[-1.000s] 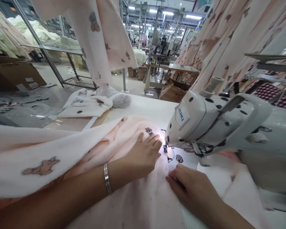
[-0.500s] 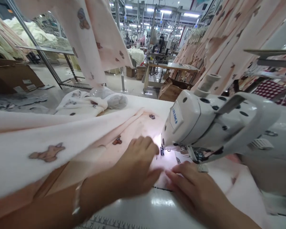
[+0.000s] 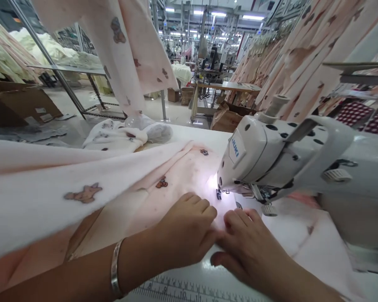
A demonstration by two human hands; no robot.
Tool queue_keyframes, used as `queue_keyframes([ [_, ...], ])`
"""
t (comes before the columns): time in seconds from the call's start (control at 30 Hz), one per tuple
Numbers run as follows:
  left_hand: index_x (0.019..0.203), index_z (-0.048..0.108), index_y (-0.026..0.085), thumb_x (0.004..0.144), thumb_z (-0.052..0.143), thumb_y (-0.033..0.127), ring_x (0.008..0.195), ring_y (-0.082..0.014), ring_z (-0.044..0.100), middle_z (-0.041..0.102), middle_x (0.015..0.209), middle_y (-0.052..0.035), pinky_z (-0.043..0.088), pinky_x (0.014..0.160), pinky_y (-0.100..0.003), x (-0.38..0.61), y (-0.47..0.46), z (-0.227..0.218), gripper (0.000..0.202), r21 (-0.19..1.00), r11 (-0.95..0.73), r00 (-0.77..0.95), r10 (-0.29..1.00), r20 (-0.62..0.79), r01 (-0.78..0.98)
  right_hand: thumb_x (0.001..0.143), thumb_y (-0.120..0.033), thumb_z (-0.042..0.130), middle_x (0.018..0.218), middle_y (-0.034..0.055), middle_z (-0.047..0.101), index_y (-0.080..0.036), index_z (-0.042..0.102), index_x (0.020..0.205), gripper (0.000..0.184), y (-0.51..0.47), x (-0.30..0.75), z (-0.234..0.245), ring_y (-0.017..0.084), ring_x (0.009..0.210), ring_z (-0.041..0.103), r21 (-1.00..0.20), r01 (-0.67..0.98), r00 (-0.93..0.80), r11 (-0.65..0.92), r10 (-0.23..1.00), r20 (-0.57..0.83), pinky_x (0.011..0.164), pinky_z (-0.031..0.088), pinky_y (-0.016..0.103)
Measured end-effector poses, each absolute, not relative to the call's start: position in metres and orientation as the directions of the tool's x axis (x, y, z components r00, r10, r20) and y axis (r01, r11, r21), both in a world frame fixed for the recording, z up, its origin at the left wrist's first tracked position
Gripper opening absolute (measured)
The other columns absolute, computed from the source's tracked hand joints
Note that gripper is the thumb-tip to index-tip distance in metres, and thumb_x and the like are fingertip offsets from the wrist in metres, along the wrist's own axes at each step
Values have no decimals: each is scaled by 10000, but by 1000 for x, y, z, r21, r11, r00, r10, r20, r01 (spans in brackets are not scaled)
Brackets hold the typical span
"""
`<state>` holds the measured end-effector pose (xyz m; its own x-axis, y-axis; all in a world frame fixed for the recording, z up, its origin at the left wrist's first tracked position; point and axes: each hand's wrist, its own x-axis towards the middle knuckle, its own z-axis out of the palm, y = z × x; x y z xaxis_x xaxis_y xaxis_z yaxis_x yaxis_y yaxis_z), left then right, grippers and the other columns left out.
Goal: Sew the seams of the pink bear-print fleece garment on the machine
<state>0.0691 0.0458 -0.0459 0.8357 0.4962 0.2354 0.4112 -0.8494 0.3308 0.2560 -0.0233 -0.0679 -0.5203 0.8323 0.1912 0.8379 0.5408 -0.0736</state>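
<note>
Pink fleece fabric with printed bears lies across the sewing table and under the head of a white sewing machine. My left hand, with a silver bangle at the wrist, is closed on the fabric just in front of the lit presser foot. Beside it, my right hand has its fingers curled at the near edge of the fabric, the thumb below. Both hands meet at this edge. The fabric between their fingers is mostly hidden.
A printed ruler runs along the table's front edge. Bundled white fabric lies at the back left. Pink printed cloth hangs ahead, and more hangs at the right. A cardboard box stands on the left.
My right hand has curled its fingers in and come up against my left hand. My left hand has closed more tightly. The camera view has shifted slightly.
</note>
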Motion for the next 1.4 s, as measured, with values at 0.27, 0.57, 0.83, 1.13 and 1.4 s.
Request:
queue_keyframes([
  [0.27,801,524,151,794,435,124,861,-178,532,594,852,-45,269,1026,-441,58,40,-61,93,293,-887,845,439,304,356,847,-139,480,746,30,531,-158,512,845,37,-22,252,-68,161,701,424,-279,769,-458,574,801,386,661,295,320],
  [0.57,704,501,155,829,424,146,683,-136,481,533,689,-8,424,827,-335,56,48,-57,147,514,-780,732,575,365,357,882,-288,473,752,23,486,-211,585,957,155,-19,241,-70,167,695,405,-205,796,-514,570,815,269,624,275,320],
  [0.83,758,552,152,806,421,112,867,-177,499,547,826,-43,251,1054,-470,51,41,-70,145,209,-918,854,391,343,337,840,-137,475,731,24,484,-167,527,809,68,-25,245,-72,155,688,404,-335,734,-487,591,801,347,636,273,323],
  [1.13,794,583,159,843,411,194,978,-205,535,598,960,-68,258,1056,-500,52,36,-60,182,306,-873,835,466,293,380,853,-122,465,704,35,506,-157,575,804,125,-22,239,-76,160,667,390,-186,769,-504,612,759,413,596,260,308],
  [1.4,1124,475,105,855,381,230,1287,-269,328,447,1327,-148,190,1079,-533,77,59,-73,312,285,-841,821,525,222,461,884,-166,404,723,49,483,-158,598,835,201,-12,255,-72,174,672,396,-153,820,-500,552,820,279,596,299,316],
])
